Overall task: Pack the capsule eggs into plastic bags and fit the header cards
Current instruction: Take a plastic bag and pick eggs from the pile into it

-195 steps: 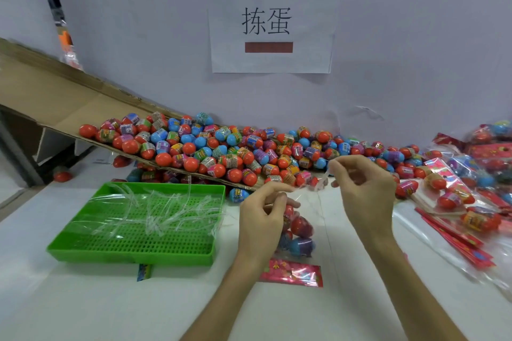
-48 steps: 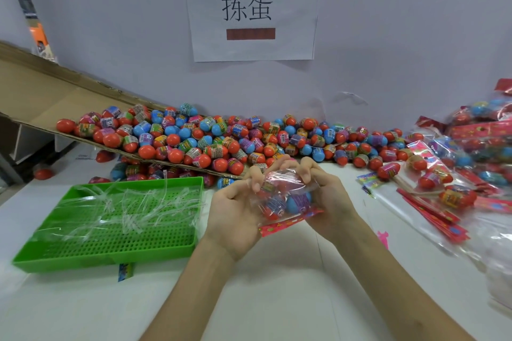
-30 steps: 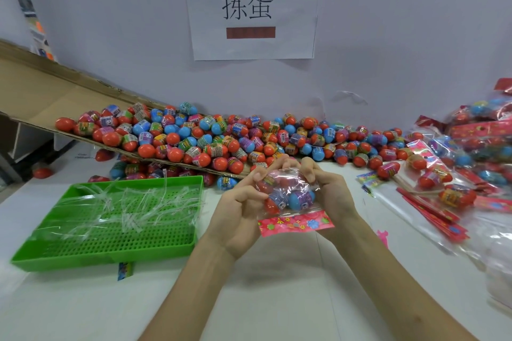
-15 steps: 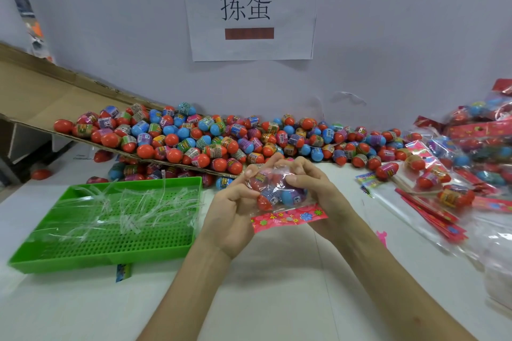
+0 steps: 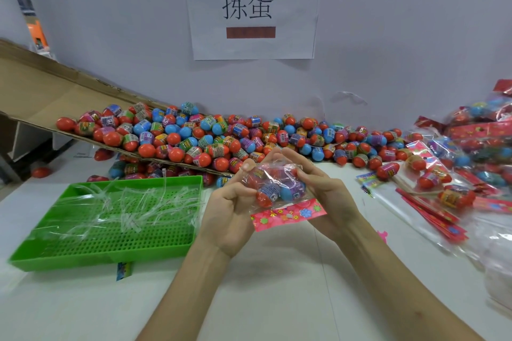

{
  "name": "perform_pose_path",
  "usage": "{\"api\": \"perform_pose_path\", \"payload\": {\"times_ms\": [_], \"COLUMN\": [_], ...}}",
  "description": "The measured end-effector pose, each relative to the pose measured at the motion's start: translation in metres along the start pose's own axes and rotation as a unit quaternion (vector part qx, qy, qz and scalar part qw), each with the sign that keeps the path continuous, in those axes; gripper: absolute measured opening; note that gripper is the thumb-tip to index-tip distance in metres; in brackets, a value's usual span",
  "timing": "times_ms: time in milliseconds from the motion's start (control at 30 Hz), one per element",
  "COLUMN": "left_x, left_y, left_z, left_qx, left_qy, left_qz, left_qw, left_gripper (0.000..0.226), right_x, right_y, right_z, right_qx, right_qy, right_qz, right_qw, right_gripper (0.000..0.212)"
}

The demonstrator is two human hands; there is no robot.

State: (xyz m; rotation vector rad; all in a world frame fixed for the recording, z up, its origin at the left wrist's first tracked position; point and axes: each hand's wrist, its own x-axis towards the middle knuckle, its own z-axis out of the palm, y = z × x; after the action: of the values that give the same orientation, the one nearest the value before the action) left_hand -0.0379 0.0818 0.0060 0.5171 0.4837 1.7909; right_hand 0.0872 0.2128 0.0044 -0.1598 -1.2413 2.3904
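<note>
One green perforated tray (image 5: 69, 260) sits at the near left of the white table (image 5: 277, 299), with a tangle of clear plastic strips (image 5: 133, 207) lying in it and a small printed slip (image 5: 123, 271) poking out from under its near edge. Behind it a cardboard ramp (image 5: 41, 91) slopes down from the far left. A heap of capsule eggs (image 5: 221, 135), red, blue and purple, spreads from its lower end along the wall, below a paper sign (image 5: 252, 5). At the centre, raised above the table, the left hand (image 5: 230, 213) grips the left side of a clear plastic bag (image 5: 274, 183), thumb up against its top and fingers curled at its side; a few more eggs are packed inside. A pink flowered header card (image 5: 288, 213) runs along the bag's near edge, tilted up to the right. The right hand (image 5: 327, 196) holds the bag's right side, fingers curled over its top. Further right, flat red cards (image 5: 432, 213) lie on clear film, with a pile of finished packs (image 5: 476, 147) beyond them.
</note>
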Motion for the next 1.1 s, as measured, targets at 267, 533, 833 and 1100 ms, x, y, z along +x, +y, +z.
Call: {"api": "perform_pose_path", "payload": {"times_ms": [267, 533, 833, 1100], "left_x": [0.004, 0.006, 0.014, 0.016], "left_y": [0.004, 0.001, -0.006, -0.010], "left_z": [-0.005, -0.004, -0.017, -0.021], "left_qx": [-0.046, 0.108, 0.375, 0.410], "left_qy": [0.058, 0.077, 0.220, 0.227], "left_qz": [0.024, 0.036, 0.105, 0.104], "left_qw": [0.997, 0.991, 0.894, 0.877], "left_gripper": [0.062, 0.076, 0.014, 0.008], "right_x": [0.002, 0.007, 0.010, 0.010], "right_y": [-0.002, 0.008, 0.001, 0.003], "right_z": [0.001, 0.007, -0.003, -0.008], "right_qx": [0.023, -0.206, -0.210, -0.195], "right_qy": [0.041, 0.169, 0.287, 0.274], "right_qz": [-0.008, 0.010, -0.089, -0.080], "right_qw": [0.999, 0.964, 0.931, 0.938], "right_gripper": [0.045, 0.047, 0.051, 0.035]}}
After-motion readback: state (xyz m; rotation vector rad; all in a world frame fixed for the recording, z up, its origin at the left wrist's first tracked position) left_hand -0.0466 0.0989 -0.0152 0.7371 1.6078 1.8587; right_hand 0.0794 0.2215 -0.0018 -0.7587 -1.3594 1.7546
